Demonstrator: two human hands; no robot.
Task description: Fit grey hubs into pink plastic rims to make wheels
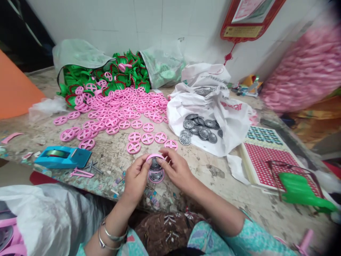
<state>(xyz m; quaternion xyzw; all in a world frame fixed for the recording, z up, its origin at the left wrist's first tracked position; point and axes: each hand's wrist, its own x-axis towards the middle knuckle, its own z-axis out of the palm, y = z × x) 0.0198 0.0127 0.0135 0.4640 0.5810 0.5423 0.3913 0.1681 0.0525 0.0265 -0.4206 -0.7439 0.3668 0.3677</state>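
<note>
2 pink plastic wheels (156,176) sat close together on either side of a grey metal hub (155,165), the small stack held up over the front part of the desk (112,167). The left hand (135,176) closed on one side, its fingers curled around the rims, and the right hand (177,169) closed on the other, its fingertips (163,153) lying along the upper rim; both grips were shut on the stack and shared its weight. Holding by the rims looked like sound handling, since it left the hub in view and helped keep the 2 wheels square to each other. Just beyond the hands lay many more loose pink wheels (133,147), spreading back into a heap (119,113) against a bag of green plastic parts (128,67). More grey metal hubs (198,128) lay in a white plastic bag (234,121) to the right, and a blue tape dispenser (62,157) stood to the left.
</note>
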